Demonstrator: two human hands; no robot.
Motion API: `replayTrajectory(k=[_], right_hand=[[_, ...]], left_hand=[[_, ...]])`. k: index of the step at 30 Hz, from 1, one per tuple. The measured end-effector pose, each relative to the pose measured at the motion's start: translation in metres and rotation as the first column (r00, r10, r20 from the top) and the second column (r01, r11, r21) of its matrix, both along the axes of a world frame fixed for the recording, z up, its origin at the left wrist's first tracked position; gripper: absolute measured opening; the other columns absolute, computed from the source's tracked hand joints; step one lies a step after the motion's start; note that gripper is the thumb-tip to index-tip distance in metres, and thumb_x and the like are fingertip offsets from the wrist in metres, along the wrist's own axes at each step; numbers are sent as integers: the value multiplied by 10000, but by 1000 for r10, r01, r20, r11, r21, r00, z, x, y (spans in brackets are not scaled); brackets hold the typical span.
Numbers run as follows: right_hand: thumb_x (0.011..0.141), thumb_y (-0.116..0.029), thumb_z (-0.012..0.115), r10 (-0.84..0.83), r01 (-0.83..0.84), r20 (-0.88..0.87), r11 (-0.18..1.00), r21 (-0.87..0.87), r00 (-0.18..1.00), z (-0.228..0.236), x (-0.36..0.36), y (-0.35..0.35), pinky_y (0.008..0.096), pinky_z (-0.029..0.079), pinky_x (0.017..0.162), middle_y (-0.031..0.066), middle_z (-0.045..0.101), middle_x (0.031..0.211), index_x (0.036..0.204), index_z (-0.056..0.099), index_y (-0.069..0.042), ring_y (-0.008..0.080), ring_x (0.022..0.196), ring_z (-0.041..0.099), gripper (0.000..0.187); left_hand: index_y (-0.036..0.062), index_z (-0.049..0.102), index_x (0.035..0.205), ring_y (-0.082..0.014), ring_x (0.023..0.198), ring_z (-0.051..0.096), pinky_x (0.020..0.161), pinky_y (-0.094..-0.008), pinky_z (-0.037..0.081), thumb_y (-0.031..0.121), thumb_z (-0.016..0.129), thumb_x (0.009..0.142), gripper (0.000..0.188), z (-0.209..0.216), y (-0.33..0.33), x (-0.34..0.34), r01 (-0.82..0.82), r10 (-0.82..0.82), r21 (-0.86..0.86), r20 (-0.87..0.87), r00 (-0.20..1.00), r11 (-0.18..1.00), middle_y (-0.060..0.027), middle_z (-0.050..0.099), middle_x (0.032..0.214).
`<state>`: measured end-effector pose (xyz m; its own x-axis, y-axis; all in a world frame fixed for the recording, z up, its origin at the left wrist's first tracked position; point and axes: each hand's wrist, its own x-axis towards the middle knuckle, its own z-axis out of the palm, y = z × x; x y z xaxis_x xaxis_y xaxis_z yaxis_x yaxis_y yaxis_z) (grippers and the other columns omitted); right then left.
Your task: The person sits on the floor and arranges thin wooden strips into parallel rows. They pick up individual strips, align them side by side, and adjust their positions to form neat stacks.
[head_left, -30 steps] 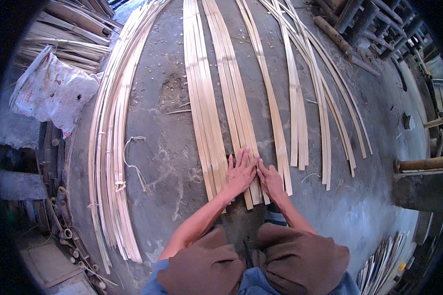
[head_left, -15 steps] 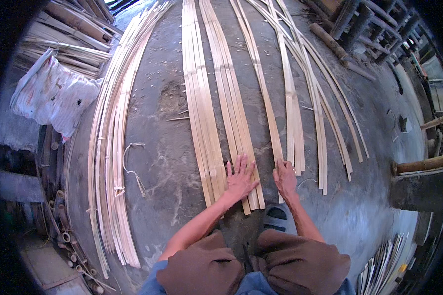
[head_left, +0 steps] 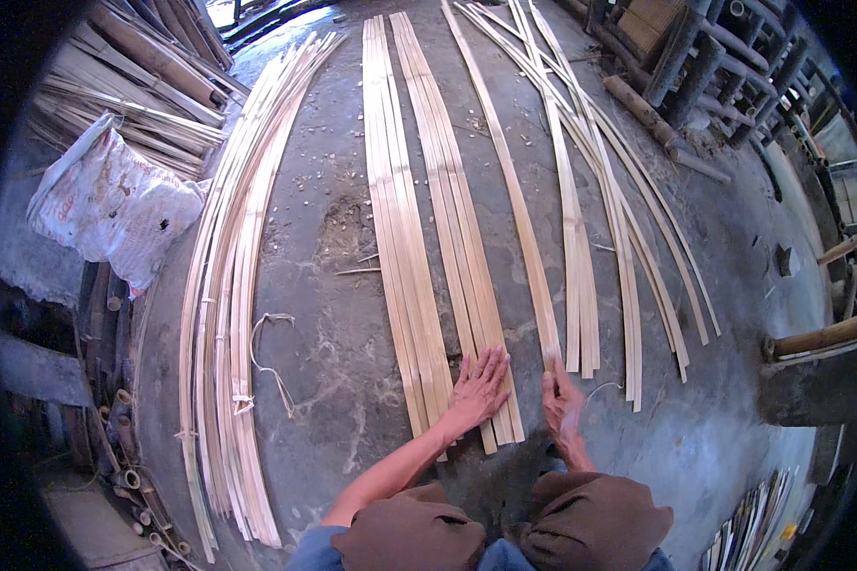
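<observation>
Long, flat bamboo strips lie lengthwise on the floor in front of me. My left hand (head_left: 483,390) rests flat, fingers stretched out, across the near part of the middle group of bamboo strips (head_left: 462,257). To its left, another side-by-side group of bamboo strips (head_left: 405,276) runs almost parallel. My right hand (head_left: 564,407) is closed on the near end of a bamboo strip (head_left: 519,224) that lies apart from both groups. Its fingers partly hide that end. More bamboo strips (head_left: 581,285) lie crossed and fanned out to the right of this hand.
At the left lies a large bundle of bamboo strips (head_left: 224,314), tied near its close end. A white sack (head_left: 114,205) sits beyond it, beside stacked bamboo (head_left: 129,105). Bamboo frames (head_left: 705,71) stand at the far right. Thin strips (head_left: 757,523) are piled at the lower right.
The view has shifted, so the strips appear lower. My right hand has slid to the near end of its strip. My left hand's fingers, spread before, now lie closer together on the middle group.
</observation>
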<state>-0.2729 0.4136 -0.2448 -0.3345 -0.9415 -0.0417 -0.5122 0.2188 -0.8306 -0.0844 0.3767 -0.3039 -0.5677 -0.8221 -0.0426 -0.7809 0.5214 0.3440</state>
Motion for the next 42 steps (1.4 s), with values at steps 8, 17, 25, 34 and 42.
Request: replayTrajectory(k=[8, 17, 25, 34, 42], right_hand=[[1025, -175, 569, 105, -100, 109, 994, -49, 988, -52, 19, -20, 266, 446, 643, 109, 545, 746, 1443, 483, -23, 97, 720, 450, 453], [1019, -134, 573, 170, -170, 32, 985, -13, 985, -68, 17, -11, 305, 466, 598, 255, 511, 733, 1440, 519, -113, 113, 638, 469, 425], [1001, -186, 588, 228, -228, -138, 974, 14, 964, -71, 13, -9, 419, 474, 579, 243, 533, 706, 1442, 520, -132, 348, 606, 569, 450], [962, -233, 630, 271, -240, -298, 961, 136, 915, -59, 23, -6, 454, 516, 637, 128, 497, 874, 1365, 588, -138, 339, 767, 606, 416], [975, -335, 593, 374, -281, -429, 922, 264, 822, -50, 6, -10, 488, 536, 664, 145, 574, 950, 1429, 510, -213, 341, 790, 642, 478]], left_hand=[[103, 267, 1579, -278, 1547, 120, 1234, -536, 53, 475, 430, 1018, 692, 8, -4, -4, -5, 5, 0, 24, 1000, 1000, -101, 176, 1667], [122, 258, 1587, -244, 1556, 67, 1238, -528, 30, 460, 459, 1008, 700, -3, -1, -6, -84, 81, 72, 44, 996, 994, -80, 160, 1673], [99, 288, 1570, -252, 1551, 110, 1233, -527, 70, 423, 536, 977, 720, 0, -1, -7, -73, 74, 19, -27, 997, 997, -85, 205, 1658], [155, 297, 1575, -259, 1549, 124, 1227, -538, 68, 417, 514, 992, 674, -7, 0, -4, -89, 90, 12, -61, 994, 996, -82, 198, 1662], [217, 340, 1561, -289, 1540, 154, 1215, -578, 103, 415, 468, 1017, 592, -3, 1, -5, -65, 61, -66, -55, 997, 996, -113, 222, 1649]])
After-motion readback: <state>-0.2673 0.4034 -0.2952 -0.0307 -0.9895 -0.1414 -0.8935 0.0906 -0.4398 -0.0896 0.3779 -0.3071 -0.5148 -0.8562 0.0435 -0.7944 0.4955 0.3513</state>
